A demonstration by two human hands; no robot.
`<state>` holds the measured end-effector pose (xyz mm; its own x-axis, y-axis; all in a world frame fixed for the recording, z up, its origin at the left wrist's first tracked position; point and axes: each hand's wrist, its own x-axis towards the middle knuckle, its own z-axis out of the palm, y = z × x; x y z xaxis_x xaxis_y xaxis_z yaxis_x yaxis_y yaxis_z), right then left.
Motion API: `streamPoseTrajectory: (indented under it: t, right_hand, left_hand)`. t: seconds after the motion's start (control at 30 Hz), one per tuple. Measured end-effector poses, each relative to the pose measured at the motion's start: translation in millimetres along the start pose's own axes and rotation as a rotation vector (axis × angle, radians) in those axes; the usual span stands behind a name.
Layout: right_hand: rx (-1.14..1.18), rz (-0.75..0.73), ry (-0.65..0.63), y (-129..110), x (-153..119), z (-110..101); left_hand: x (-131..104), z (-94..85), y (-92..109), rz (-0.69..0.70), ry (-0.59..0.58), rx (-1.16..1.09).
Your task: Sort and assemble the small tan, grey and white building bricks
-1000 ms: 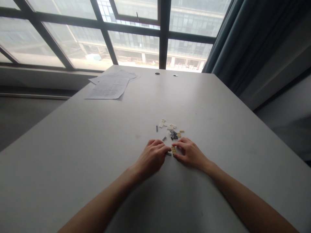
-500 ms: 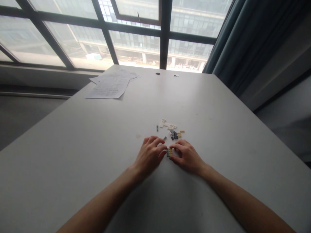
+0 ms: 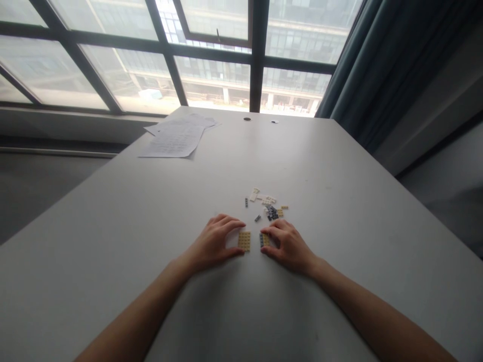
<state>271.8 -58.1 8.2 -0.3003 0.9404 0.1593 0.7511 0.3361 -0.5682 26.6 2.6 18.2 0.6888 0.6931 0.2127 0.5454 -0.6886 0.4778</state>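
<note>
Tan plate (image 3: 244, 241) lies flat between the left hand's (image 3: 213, 243) wide fingers, studs uncovered; whether the far fingertip touches is hard to tell. The right hand (image 3: 292, 246) pinches a grey-and-tan piece (image 3: 263, 240) by its ends, fingers narrower, leaving its inner side free. Loose bricks (image 3: 271, 212) lie just beyond.

Rectangular tan studded plastic plate (image 3: 244, 241) is lying on flat white counter (image 3: 158, 216), left of narrow grey-and-yellow studded plastic block (image 3: 264, 240), gap between. Small grey plastic piece (image 3: 257, 218) is lying behind that gap. Pile of dark grey plastic bricks (image 3: 272, 213) is sitting behind block. Flat white plastic pieces (image 3: 268, 200) are lying behind pile. Overlapping white printed paper sheets (image 3: 173, 138) are lying far back left.
</note>
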Motion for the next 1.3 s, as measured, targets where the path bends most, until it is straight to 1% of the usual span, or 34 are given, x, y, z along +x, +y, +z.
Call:
streamPoseTrajectory:
  t: [0.17,0.57,0.63,0.77,0.83,0.9,1.0,1.1,1.17,1.23,1.3]
  right_hand:
    - [-0.013,-0.007,0.000,-3.7,1.9,4.2]
    - [-0.058,-0.042,0.034,-5.1,0.1,7.0]
    - [-0.104,-0.025,0.061,-6.5,-1.3,6.1]
    - [-0.247,0.057,0.135,-10.3,-6.4,4.6]
    - [-0.287,0.075,0.140,-9.7,-8.6,2.2]
    - [-0.283,0.036,0.118,-6.3,-9.2,-3.5]
    - [-0.222,-0.114,0.058,1.9,-6.6,-17.3]
    - [-0.165,-0.264,-0.040,7.7,-2.2,-28.4]
    - [-0.149,-0.327,-0.108,8.4,-0.7,-30.2]
    - [-0.153,-0.324,-0.129,6.5,-1.1,-27.6]
    - [-0.180,-0.251,-0.102,2.3,-3.2,-22.3]
  left_hand:
    - [0.0,3.9,-3.1,-0.001,0.057,-0.035]
    - [0.9,6.5,-2.4,0.011,0.112,-0.013]
    - [0.9,6.7,-2.4,0.008,0.113,-0.011]
    - [1.2,6.8,-2.9,-0.001,0.112,-0.020]
    - [1.5,6.7,-2.8,0.002,0.110,-0.023]
    - [1.5,6.6,-2.4,0.003,0.110,-0.025]
    - [1.2,6.2,-1.8,0.003,0.115,-0.026]
    - [0.9,6.1,-1.7,0.011,0.114,-0.021]
    - [0.8,6.5,-1.9,0.016,0.118,-0.022]
    - [0.8,7.0,-2.1,0.015,0.126,-0.028]
    - [0.8,7.5,-2.1,0.016,0.129,-0.032]
